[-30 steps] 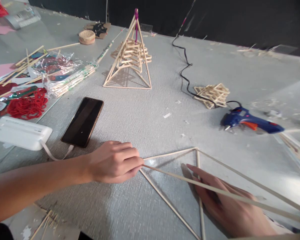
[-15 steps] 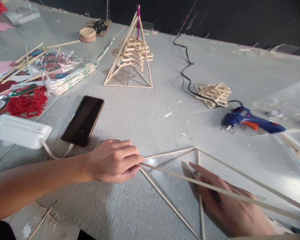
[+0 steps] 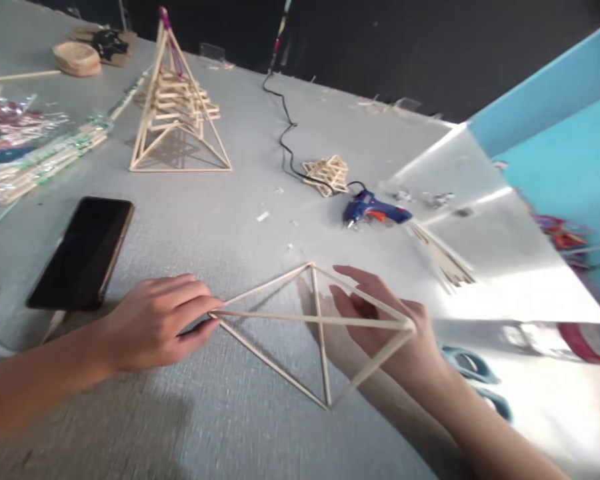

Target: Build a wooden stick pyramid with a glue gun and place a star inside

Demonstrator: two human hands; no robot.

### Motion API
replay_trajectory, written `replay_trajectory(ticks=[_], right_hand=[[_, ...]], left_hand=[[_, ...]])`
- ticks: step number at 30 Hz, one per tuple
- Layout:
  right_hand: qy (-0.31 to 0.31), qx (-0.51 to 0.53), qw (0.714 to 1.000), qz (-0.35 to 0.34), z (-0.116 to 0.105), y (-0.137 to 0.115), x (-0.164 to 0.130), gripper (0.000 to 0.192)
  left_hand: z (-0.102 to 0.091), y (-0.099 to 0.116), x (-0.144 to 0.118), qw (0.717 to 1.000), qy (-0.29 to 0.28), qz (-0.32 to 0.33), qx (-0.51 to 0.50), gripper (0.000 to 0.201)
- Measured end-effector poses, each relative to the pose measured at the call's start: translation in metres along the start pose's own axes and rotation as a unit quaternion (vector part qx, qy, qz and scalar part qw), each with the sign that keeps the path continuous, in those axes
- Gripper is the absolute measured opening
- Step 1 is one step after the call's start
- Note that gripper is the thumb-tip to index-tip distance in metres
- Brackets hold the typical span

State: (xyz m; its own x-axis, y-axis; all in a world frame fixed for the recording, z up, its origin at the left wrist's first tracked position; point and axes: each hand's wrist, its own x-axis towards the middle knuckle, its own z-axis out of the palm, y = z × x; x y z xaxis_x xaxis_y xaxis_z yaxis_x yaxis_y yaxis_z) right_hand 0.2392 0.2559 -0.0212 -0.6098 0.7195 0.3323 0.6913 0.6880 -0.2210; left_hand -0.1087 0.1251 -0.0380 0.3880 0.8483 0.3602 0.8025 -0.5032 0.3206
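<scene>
A pyramid-shaped frame of thin wooden sticks (image 3: pixel 323 353) rests on the grey table, its apex pointing up toward me at the right. My left hand (image 3: pixel 167 320) pinches the frame's left corner between thumb and fingertips. My right hand (image 3: pixel 380 313) is behind the frame's right-hand sticks, thumb and fingers apart, with nothing visible between them. Whether it touches a stick I cannot tell. Farther back stands a larger stick pyramid (image 3: pixel 147 133) with a stack of stick layers inside and purple thread at its top.
A blue glue gun (image 3: pixel 375 208) with a black cord (image 3: pixel 286 143) lies beyond the right hand, beside a small stick stack (image 3: pixel 327 175). A phone (image 3: pixel 83 253) lies left. Teal-handled scissors (image 3: pixel 467 365) are at right, near loose sticks (image 3: pixel 440 257). Plastic-wrapped sticks (image 3: pixel 55 157) are at far left.
My view has turned right, so the table's things shift left and the frame's apex comes into sight. My left hand keeps its pinch; the right stays spread near the frame.
</scene>
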Motion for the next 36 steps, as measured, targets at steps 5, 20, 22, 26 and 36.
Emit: replay_trajectory(ticks=[5,20,22,26,36], right_hand=[[0.007,-0.003,1.0,-0.028,-0.001,-0.005,0.02,0.033],[0.058,0.039,0.996,-0.053,0.012,-0.009,0.029,0.02],[0.061,0.035,0.996,-0.046,0.011,-0.01,0.03,0.021],[0.06,0.035,0.996,-0.053,0.009,-0.01,0.029,0.02],[0.094,0.028,0.991,-0.096,0.009,-0.011,0.029,0.015]], left_hand=[[-0.006,0.0,0.004,1.0,0.007,0.013,0.021,0.021],[-0.004,0.001,0.011,0.998,0.048,0.036,0.025,0.016],[-0.005,0.002,0.012,0.997,0.055,0.042,0.03,0.016],[-0.006,0.003,0.012,0.997,0.047,0.039,0.037,0.018],[-0.006,0.003,0.011,0.998,0.041,0.043,0.036,0.018]])
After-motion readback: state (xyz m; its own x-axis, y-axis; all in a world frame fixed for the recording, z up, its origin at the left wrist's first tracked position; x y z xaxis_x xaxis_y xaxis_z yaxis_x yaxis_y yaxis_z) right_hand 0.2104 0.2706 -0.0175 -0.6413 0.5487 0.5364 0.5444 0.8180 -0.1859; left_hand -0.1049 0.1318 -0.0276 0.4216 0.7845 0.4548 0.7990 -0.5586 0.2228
